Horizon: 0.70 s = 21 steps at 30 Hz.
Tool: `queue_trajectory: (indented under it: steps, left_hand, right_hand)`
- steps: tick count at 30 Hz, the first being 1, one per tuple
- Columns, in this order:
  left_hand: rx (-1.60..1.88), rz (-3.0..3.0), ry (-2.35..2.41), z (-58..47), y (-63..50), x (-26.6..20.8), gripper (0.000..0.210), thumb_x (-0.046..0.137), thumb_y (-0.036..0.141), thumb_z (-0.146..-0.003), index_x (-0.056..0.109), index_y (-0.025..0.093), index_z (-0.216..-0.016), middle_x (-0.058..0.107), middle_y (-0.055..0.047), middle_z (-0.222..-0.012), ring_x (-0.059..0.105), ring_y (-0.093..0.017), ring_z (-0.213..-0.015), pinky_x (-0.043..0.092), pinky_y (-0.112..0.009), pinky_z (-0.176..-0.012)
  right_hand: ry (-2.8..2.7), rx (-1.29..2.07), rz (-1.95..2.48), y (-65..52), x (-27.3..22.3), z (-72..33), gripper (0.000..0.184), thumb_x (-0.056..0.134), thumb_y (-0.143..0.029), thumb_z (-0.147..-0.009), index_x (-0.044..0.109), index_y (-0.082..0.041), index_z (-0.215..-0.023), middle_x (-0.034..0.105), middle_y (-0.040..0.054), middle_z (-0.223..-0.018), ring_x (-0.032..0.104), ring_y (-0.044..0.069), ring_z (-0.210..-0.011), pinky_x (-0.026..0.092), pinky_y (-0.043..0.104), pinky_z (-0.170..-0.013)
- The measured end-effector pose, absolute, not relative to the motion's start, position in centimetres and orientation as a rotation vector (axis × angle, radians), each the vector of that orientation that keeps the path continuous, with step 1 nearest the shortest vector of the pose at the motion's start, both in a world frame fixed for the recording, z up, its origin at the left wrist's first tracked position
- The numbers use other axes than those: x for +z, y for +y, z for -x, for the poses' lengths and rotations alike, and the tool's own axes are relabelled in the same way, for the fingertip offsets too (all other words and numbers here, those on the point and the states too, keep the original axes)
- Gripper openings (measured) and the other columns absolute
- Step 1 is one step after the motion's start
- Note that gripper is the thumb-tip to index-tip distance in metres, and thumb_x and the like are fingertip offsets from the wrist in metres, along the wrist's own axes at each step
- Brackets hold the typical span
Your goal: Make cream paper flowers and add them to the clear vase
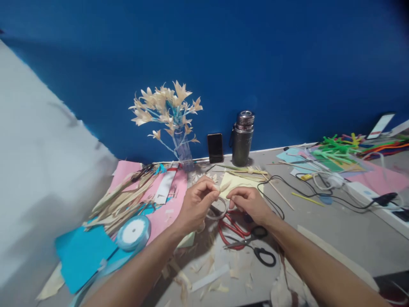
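My left hand [203, 198] is closed in a pinch on a small pale piece shaped like a flower petal [225, 186], which points toward the right hand. Close beside it, my right hand [247, 201] has thumb and fingers pressed together; anything between them is too small to make out. Below the hands lies a ring-shaped roll of tape [217, 209]. Nearer to me are red-handled scissors [234, 228] and black-handled scissors [252, 244], overlapping on the table. A yellow paper sheet [241, 182] lies behind the fingers.
A vase [183, 151] of cream husk-like flowers [166, 104] stands at the back, beside a phone [215, 148] and a flask [242, 138]. Left are dried strips [118, 198], a ribbon spool [133, 232] and blue paper [84, 251]. Cables [277, 181] and a power strip [367, 196] lie right.
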State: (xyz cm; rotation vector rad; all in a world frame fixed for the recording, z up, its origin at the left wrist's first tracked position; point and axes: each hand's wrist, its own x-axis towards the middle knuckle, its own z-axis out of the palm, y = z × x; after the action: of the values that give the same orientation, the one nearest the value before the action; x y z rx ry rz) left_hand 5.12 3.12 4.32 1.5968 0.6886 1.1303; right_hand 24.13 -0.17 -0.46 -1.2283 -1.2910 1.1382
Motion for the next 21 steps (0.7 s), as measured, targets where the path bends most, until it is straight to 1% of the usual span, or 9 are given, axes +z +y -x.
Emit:
queue_trajectory:
  steps: [2, 5, 7, 9, 13, 18, 21]
  left_hand:
    - [1.128, -1.547, 0.716, -4.3, 2.4, 3.7, 0.016, 0.072, 0.027, -0.08, 0.067, 0.017, -0.07, 0.055, -0.003, -0.079, 0.053, -0.015, -0.074, 0.042, -0.025, -0.069]
    - [1.035, -1.411, 0.742, -3.2, 1.6, 2.1, 0.02, 0.072, 0.033, -0.081, 0.065, 0.017, -0.071, 0.054, -0.001, -0.074, 0.053, -0.013, -0.065, 0.043, -0.024, -0.062]
    - [0.997, -1.331, 0.769, -2.6, 1.4, 1.1, 0.022, 0.073, 0.036, -0.08, 0.062, 0.017, -0.074, 0.054, 0.0, -0.07, 0.052, -0.012, -0.06, 0.042, -0.023, -0.057]
    - [0.981, -1.242, 0.799, -2.2, 1.3, 0.3, 0.025, 0.074, 0.038, -0.078, 0.06, 0.018, -0.075, 0.055, 0.0, -0.067, 0.051, -0.011, -0.057, 0.041, -0.022, -0.053]
    - [0.947, -1.102, 0.841, -1.9, 1.4, -0.3, 0.029, 0.076, 0.038, -0.075, 0.056, 0.018, -0.074, 0.056, 0.002, -0.06, 0.049, -0.009, -0.05, 0.037, -0.02, -0.048]
    - [0.912, -1.109, 0.826, -1.5, 1.3, -0.7, 0.03, 0.075, 0.039, -0.077, 0.055, 0.017, -0.074, 0.055, 0.002, -0.056, 0.045, -0.008, -0.046, 0.033, -0.02, -0.046]
    - [0.903, -1.085, 0.816, -1.4, 1.3, -0.9, 0.03, 0.075, 0.039, -0.076, 0.055, 0.017, -0.076, 0.056, 0.002, -0.055, 0.044, -0.008, -0.046, 0.032, -0.02, -0.047]
  right_hand:
    - [-1.356, 1.081, 1.241, -0.4, -0.3, -24.2, 0.015, 0.061, -0.021, -0.073, 0.074, -0.017, -0.078, 0.072, 0.0018, -0.065, 0.044, 0.009, -0.045, 0.035, 0.021, -0.044]
    - [-1.358, 1.068, 1.214, -0.6, -0.4, -24.2, 0.011, 0.063, -0.02, -0.069, 0.074, -0.017, -0.072, 0.074, 0.0032, -0.071, 0.05, 0.01, -0.048, 0.038, 0.022, -0.046]
    - [-1.315, 1.108, 1.18, -0.5, -0.8, -24.1, 0.009, 0.063, -0.018, -0.067, 0.072, -0.017, -0.067, 0.073, 0.0035, -0.073, 0.05, 0.009, -0.048, 0.037, 0.022, -0.046]
    - [-1.254, 1.177, 1.133, -0.4, -1.4, -24.0, 0.01, 0.06, -0.016, -0.066, 0.07, -0.017, -0.064, 0.071, 0.0034, -0.069, 0.046, 0.008, -0.046, 0.033, 0.022, -0.044]
    - [-1.06, 1.373, 1.022, 0.0, -2.0, -24.0, 0.011, 0.061, -0.017, -0.067, 0.071, -0.015, -0.071, 0.063, 0.0007, -0.057, 0.036, 0.006, -0.041, 0.023, 0.021, -0.041]
    - [-0.947, 1.521, 0.996, 0.2, -1.6, -23.7, 0.02, 0.067, -0.028, -0.075, 0.071, -0.014, -0.09, 0.061, -0.001, -0.062, 0.035, 0.004, -0.04, 0.02, 0.02, -0.04]
    - [-0.931, 1.532, 1.009, 0.3, -1.6, -23.7, 0.019, 0.07, -0.03, -0.076, 0.069, -0.015, -0.087, 0.062, -0.0009, -0.064, 0.035, 0.004, -0.04, 0.019, 0.02, -0.039]
